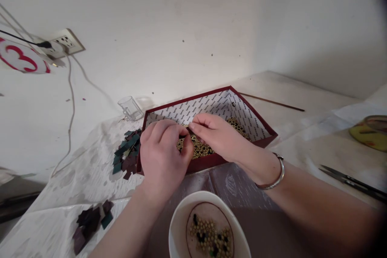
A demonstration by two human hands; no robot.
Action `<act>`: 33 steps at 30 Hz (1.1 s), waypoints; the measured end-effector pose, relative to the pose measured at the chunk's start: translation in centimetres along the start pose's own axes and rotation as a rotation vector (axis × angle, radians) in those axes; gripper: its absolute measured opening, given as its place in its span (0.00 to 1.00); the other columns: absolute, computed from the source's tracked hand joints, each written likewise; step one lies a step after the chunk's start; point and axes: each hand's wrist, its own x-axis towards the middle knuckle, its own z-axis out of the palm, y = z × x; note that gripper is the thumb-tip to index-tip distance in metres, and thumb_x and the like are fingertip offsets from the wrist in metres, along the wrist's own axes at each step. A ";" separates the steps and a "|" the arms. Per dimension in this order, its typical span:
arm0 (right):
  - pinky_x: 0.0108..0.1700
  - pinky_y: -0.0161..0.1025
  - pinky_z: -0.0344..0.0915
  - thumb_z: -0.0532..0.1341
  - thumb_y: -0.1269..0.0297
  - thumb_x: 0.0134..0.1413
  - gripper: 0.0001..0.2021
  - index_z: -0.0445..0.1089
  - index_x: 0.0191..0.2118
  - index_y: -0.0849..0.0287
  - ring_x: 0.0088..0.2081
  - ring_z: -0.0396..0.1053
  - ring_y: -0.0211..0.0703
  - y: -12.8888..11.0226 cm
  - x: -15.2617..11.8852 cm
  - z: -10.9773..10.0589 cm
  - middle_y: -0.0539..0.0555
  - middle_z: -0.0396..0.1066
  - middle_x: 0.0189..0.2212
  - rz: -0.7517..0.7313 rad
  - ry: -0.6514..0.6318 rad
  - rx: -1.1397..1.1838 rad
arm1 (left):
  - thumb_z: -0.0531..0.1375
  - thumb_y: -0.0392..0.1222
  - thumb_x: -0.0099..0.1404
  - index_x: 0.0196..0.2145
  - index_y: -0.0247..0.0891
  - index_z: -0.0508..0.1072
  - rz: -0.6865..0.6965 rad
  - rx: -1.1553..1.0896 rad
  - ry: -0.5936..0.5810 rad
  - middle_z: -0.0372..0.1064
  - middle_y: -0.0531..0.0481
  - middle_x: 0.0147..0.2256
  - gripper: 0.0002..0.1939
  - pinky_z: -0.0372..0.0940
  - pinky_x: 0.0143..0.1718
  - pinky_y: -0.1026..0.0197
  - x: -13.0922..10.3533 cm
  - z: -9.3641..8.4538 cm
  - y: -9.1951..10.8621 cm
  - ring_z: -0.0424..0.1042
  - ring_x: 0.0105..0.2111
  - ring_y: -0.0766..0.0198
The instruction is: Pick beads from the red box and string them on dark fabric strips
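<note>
My left hand (165,151) and my right hand (219,135) meet over the near side of a dark red box (208,162), fingers bent into pinches. A small dark piece (188,131) shows between the fingertips, mostly hidden; its kind is unclear. Below the hands, many small gold and black beads (199,149) lie in the box, whose inside is lined with printed white paper. A white bowl (178,213) with more gold and black beads stands nearer to me. Left of the box lies a heap of dark green and brown square scraps (125,151).
A smaller pile of dark scraps (89,221) lies at the front left. A clear glass mug (130,109) is behind the heap. On the right are a thin brown stick (272,101), black thread snips (350,179) and a yellowish container (370,133). A cable (71,105) hangs at left.
</note>
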 end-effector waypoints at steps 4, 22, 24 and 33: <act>0.26 0.34 0.50 0.52 0.58 0.56 0.14 0.56 0.23 0.59 0.23 0.52 0.32 0.0 0.0 0.0 0.45 0.54 0.19 0.008 -0.004 -0.010 | 0.59 0.33 0.54 0.28 0.37 0.70 -0.011 0.019 0.028 0.69 0.49 0.32 0.02 0.62 0.41 0.55 0.0 0.0 -0.2 0.67 0.35 0.60; 0.24 0.34 0.49 0.51 0.58 0.56 0.13 0.57 0.24 0.58 0.22 0.52 0.32 0.0 0.0 0.0 0.45 0.54 0.19 0.035 -0.007 -0.009 | 0.59 0.33 0.55 0.31 0.37 0.69 0.014 0.018 0.052 0.70 0.47 0.32 0.04 0.62 0.41 0.55 0.0 0.2 -0.3 0.67 0.36 0.59; 0.25 0.34 0.50 0.51 0.58 0.56 0.13 0.57 0.24 0.58 0.23 0.52 0.32 0.0 0.0 0.0 0.45 0.55 0.19 0.032 -0.007 -0.011 | 0.60 0.34 0.55 0.30 0.37 0.69 0.008 0.022 0.053 0.69 0.48 0.32 0.03 0.62 0.41 0.54 0.0 0.2 -0.3 0.67 0.35 0.59; 0.27 0.35 0.50 0.51 0.59 0.56 0.13 0.57 0.24 0.58 0.24 0.53 0.34 -0.1 0.0 -0.1 0.46 0.55 0.19 0.019 -0.006 -0.026 | 0.60 0.33 0.55 0.32 0.39 0.71 0.035 -0.013 0.029 0.70 0.48 0.34 0.05 0.63 0.41 0.54 -0.3 0.2 -0.2 0.68 0.37 0.59</act>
